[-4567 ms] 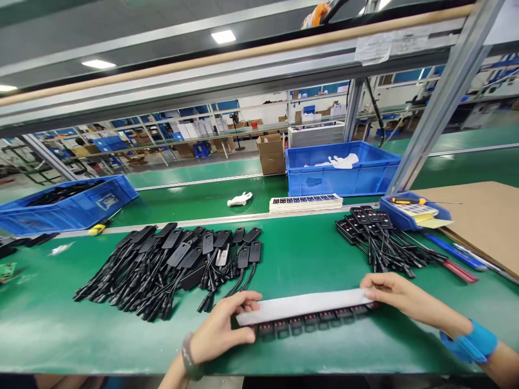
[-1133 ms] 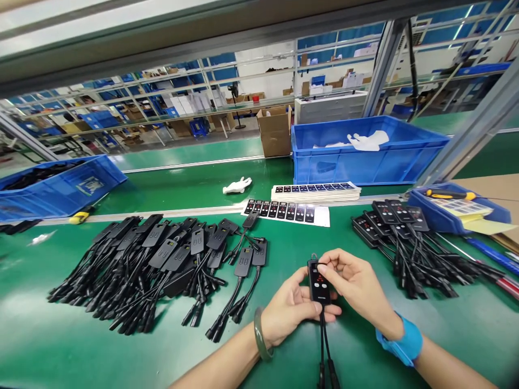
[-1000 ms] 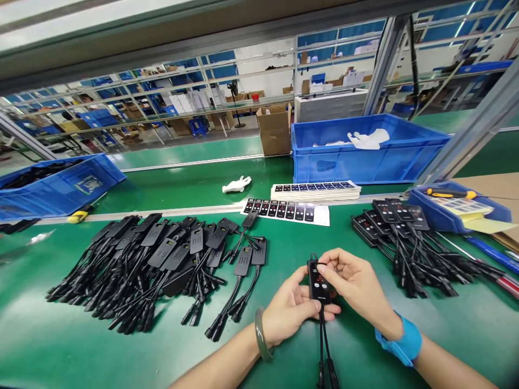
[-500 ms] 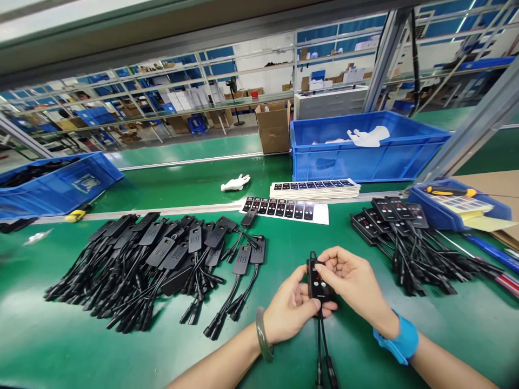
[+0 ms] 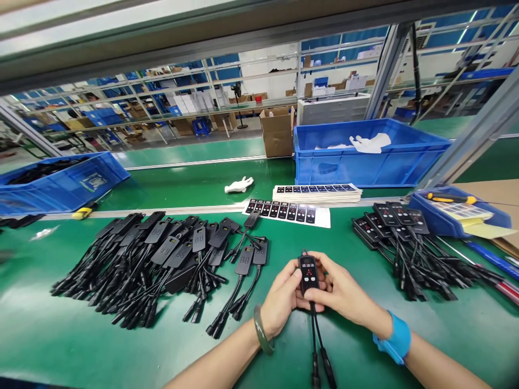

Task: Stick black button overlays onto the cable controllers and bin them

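A black controller [image 5: 309, 274] with a labelled front and two cables hanging down is held between both hands, face up. My left hand [image 5: 284, 294] grips its left side, thumb on the edge. From the right, my right hand [image 5: 338, 286] holds it with the thumb near its lower end and fingers behind. To the left lies a big pile of black controllers [image 5: 166, 249], with two single ones beside it. Another pile [image 5: 387, 215], labels showing, lies to the right. Beyond my hands is a sheet of black labels [image 5: 292, 212], and behind it a stack of label sheets [image 5: 316, 193].
A white glove [image 5: 239, 185] lies on the green table. Blue bins stand at the left [image 5: 60, 189] and back right [image 5: 365, 170]. A small blue tray [image 5: 436, 216] holds a screwdriver and papers. A yellow-black tool [image 5: 83, 212] lies far left.
The controller has moved slightly left and is turned a little. My right thumb has gone from its upper face to its lower end, and my left thumb has moved up its side.
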Demonstrator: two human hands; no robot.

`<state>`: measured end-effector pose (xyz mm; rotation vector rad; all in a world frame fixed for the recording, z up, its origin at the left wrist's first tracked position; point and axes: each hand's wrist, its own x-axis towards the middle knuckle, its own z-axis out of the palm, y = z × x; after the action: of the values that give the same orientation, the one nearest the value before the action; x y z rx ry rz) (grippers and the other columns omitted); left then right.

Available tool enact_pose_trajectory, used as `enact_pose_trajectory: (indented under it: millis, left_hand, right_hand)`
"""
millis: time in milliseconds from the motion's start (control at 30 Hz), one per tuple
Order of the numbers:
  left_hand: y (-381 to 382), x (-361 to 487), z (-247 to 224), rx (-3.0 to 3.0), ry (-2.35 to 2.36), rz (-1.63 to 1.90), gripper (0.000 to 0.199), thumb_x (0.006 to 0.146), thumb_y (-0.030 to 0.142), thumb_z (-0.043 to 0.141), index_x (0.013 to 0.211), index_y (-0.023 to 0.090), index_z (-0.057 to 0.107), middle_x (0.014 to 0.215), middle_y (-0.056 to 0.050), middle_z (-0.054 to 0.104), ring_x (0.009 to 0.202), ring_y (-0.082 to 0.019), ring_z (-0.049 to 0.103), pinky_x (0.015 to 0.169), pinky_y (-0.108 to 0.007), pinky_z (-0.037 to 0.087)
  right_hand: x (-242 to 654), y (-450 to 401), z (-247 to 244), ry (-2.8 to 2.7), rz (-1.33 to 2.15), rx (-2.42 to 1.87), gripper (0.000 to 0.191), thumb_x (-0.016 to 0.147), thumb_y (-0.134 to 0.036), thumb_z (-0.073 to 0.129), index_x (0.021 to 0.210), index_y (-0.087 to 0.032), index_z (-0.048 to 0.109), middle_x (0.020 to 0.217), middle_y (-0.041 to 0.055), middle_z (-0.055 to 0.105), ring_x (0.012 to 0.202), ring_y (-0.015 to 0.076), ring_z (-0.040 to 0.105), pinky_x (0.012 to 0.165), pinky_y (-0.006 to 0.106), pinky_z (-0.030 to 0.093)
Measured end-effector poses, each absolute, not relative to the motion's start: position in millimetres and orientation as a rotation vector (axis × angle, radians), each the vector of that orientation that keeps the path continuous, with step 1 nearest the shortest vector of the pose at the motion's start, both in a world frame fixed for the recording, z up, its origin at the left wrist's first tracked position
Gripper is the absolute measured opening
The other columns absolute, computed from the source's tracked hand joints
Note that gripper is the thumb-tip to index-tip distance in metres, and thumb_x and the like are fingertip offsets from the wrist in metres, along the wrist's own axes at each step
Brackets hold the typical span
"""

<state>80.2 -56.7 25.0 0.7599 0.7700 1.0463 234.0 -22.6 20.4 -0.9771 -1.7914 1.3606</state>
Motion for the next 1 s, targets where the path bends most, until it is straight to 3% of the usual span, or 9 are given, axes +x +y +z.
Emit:
enact_pose_trajectory:
  millis: [100, 167, 233, 300, 433, 633, 733, 867, 1000]
  left_hand:
    - [-54.8, 81.1, 22.7, 0.751, 0.785, 1.049, 0.042, 0.085, 0.045, 0.053, 0.114, 0.017, 0.043, 0.090, -0.011, 0.066, 0.073, -0.022, 0.068, 0.052, -0.023, 0.052]
    - [-53.8, 82.2, 20.6, 0.760, 0.795, 1.050, 0.044, 0.085, 0.047, 0.053, 0.115, 0.017, 0.042, 0.089, -0.010, 0.066, 0.071, -0.022, 0.068, 0.053, -0.024, 0.052]
    - [-53.3, 83.5, 17.4, 0.796, 0.822, 1.048, 0.047, 0.083, 0.049, 0.054, 0.116, 0.018, 0.039, 0.090, -0.009, 0.066, 0.067, -0.020, 0.068, 0.054, -0.025, 0.053]
    - [-53.4, 84.9, 13.1, 0.877, 0.878, 1.032, 0.048, 0.084, 0.050, 0.054, 0.116, 0.019, 0.037, 0.088, -0.008, 0.066, 0.062, -0.018, 0.067, 0.052, -0.025, 0.052]
    - [-54.2, 88.7, 6.6, 1.010, 0.969, 1.046, 0.047, 0.085, 0.052, 0.051, 0.115, 0.019, 0.037, 0.081, -0.006, 0.066, 0.055, -0.015, 0.064, 0.049, -0.024, 0.051]
    - [-50.9, 89.4, 10.3, 0.867, 0.873, 1.158, 0.058, 0.087, 0.054, 0.046, 0.131, 0.019, 0.034, 0.116, -0.014, 0.059, 0.091, -0.021, 0.064, 0.076, -0.034, 0.053]
    - [-48.2, 81.4, 11.3, 1.099, 0.927, 1.104, 0.061, 0.090, 0.050, 0.042, 0.139, 0.017, 0.026, 0.123, -0.017, 0.055, 0.101, -0.024, 0.061, 0.087, -0.041, 0.050]
    - [-44.7, 67.9, 14.9, 1.834, 1.215, 1.036, 0.043, 0.089, 0.029, 0.045, 0.131, 0.021, 0.040, 0.131, -0.012, 0.050, 0.117, -0.023, 0.050, 0.100, -0.045, 0.041]
    - [-39.3, 61.2, 24.2, 2.217, 1.442, 0.814, 0.041, 0.084, 0.016, 0.044, 0.125, 0.016, 0.046, 0.133, -0.014, 0.046, 0.126, -0.025, 0.040, 0.106, -0.046, 0.035]
  right_hand:
    - [233.7, -26.2, 21.9, -1.738, 1.636, -0.910, 0.092, 0.066, -0.033, 0.078, 0.141, -0.031, 0.026, 0.135, 0.0083, 0.044, 0.100, 0.0238, 0.059, 0.077, 0.034, 0.056]
    - [234.4, -25.6, 22.2, -1.742, 1.636, -0.911, 0.077, 0.080, -0.041, 0.064, 0.144, -0.028, 0.024, 0.137, 0.0090, 0.044, 0.109, 0.0242, 0.056, 0.087, 0.038, 0.052]
    - [234.7, -23.5, 20.7, -1.786, 1.482, -0.952, 0.057, 0.090, -0.044, 0.046, 0.141, -0.023, 0.033, 0.136, 0.0088, 0.047, 0.122, 0.0239, 0.046, 0.103, 0.041, 0.039]
    - [233.9, -21.5, 18.2, -1.835, 1.333, -0.989, 0.050, 0.093, -0.042, 0.040, 0.138, -0.021, 0.039, 0.135, 0.0084, 0.049, 0.125, 0.0235, 0.043, 0.107, 0.041, 0.033]
    - [230.4, -21.2, 14.1, -1.948, 1.204, -1.001, 0.047, 0.094, -0.037, 0.036, 0.138, -0.021, 0.039, 0.123, 0.0080, 0.058, 0.105, 0.0229, 0.058, 0.093, 0.038, 0.046]
    - [232.4, -19.9, 11.9, -2.220, 0.675, -1.080, 0.061, 0.092, -0.033, 0.043, 0.146, -0.019, 0.018, 0.125, 0.0126, 0.049, 0.111, 0.0251, 0.050, 0.094, 0.041, 0.046]
    - [242.2, -10.2, 12.2, -2.354, 0.301, -1.280, 0.052, 0.089, -0.017, 0.039, 0.140, -0.009, 0.032, 0.118, 0.0188, 0.052, 0.106, 0.0309, 0.050, 0.089, 0.047, 0.047]
    - [252.3, 20.8, 21.2, -2.345, -0.153, -1.640, 0.044, 0.083, -0.008, 0.041, 0.126, -0.002, 0.048, 0.113, 0.0261, 0.052, 0.102, 0.0406, 0.049, 0.079, 0.054, 0.044]
    - [242.3, 78.0, 33.2, -2.319, -0.075, -1.608, 0.033, 0.088, -0.012, 0.042, 0.117, -0.008, 0.056, 0.106, 0.0178, 0.056, 0.090, 0.0281, 0.057, 0.076, 0.037, 0.046]
